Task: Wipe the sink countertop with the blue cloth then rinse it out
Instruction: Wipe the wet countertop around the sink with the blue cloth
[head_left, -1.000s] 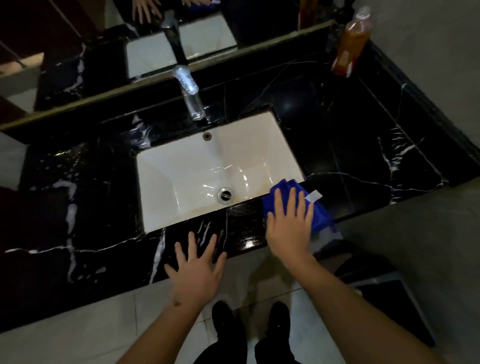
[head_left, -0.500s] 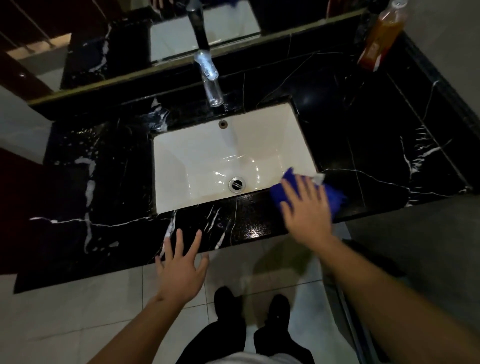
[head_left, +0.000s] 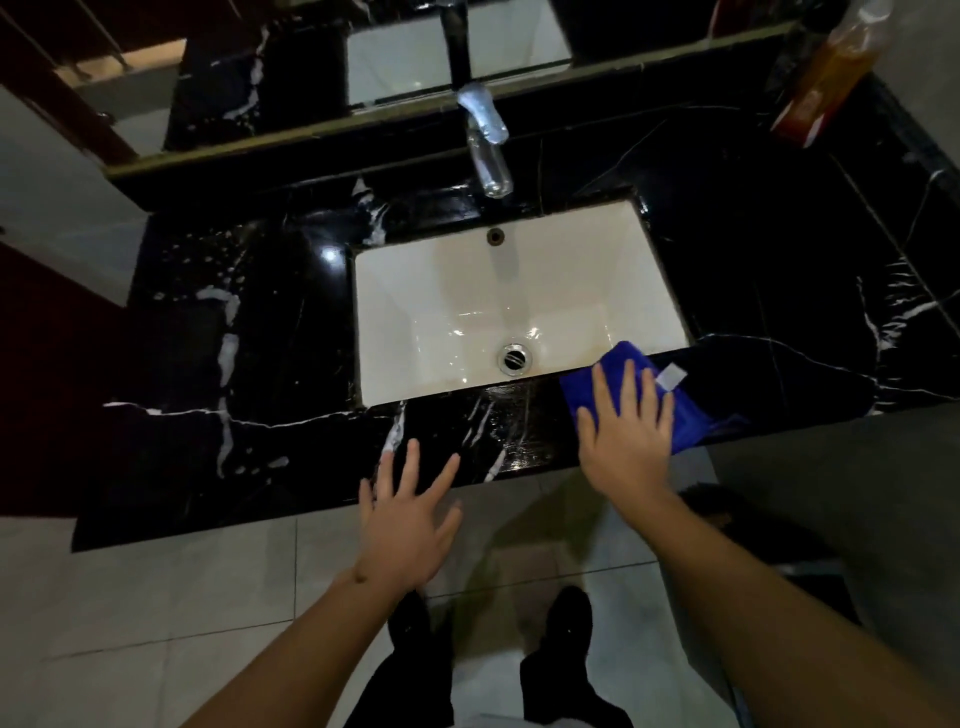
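Note:
The blue cloth (head_left: 688, 415) lies on the black marble countertop (head_left: 234, 364), on the front strip at the sink's near right corner. One corner of it hangs over the white sink basin (head_left: 467, 291). My right hand (head_left: 626, 431) presses flat on the cloth with straight, spread fingers. My left hand (head_left: 408, 514) hovers at the countertop's front edge, fingers spread, holding nothing. The strip between my hands looks wet and shiny.
A chrome tap (head_left: 485, 145) stands behind the basin, under a mirror (head_left: 260, 67). An orange bottle (head_left: 826, 78) stands at the back right corner. The drain (head_left: 514, 358) sits near the basin's front wall. Tiled floor and my feet are below.
My right hand has slid the cloth a little along the front strip near the sink's corner. My left hand moved up to the counter edge. The camera view shifted.

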